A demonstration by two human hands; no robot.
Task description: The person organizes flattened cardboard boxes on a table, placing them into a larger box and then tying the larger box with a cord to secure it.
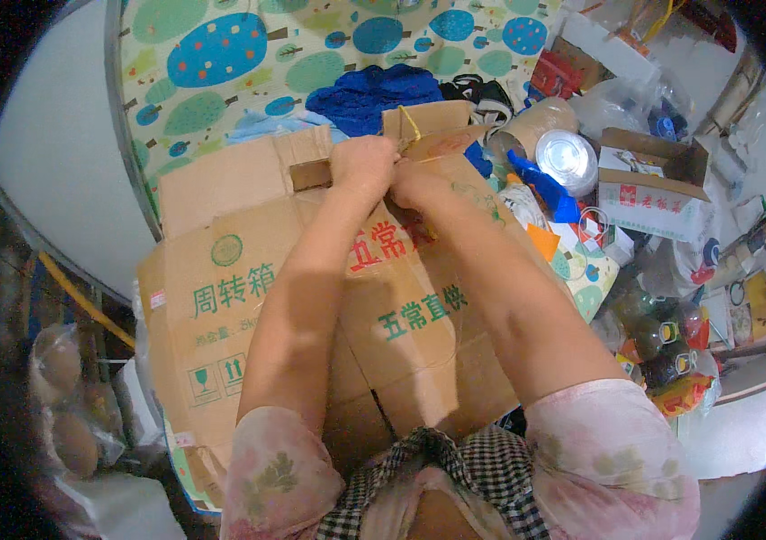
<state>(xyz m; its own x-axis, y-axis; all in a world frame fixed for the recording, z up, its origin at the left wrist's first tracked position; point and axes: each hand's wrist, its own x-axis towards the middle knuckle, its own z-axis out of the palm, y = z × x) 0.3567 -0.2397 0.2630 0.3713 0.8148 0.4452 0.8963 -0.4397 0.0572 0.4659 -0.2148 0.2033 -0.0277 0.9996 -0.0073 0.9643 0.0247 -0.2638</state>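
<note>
Flattened brown cardboard boxes (315,250) with green and red printing lie stacked before me. Both hands meet at the far edge of the stack. My left hand (364,163) is clenched there, its back towards me. Pressed close beside it, my right hand (415,183) is curled with the knuckles turned inwards. A thin yellow cord (411,123) crosses a raised cardboard flap (433,116) and runs down to the fingers of both hands. Its end is hidden between them. A rectangular handle hole (311,175) shows left of my left hand.
Beneath lies a patterned mat (234,88), with dark blue cloth (376,98) and black-and-white shoes (491,101) beyond the cardboard. At right are a clear plastic jar (566,162), an open white carton (653,189) and several bottles (660,334). A yellow pole (86,300) stands left.
</note>
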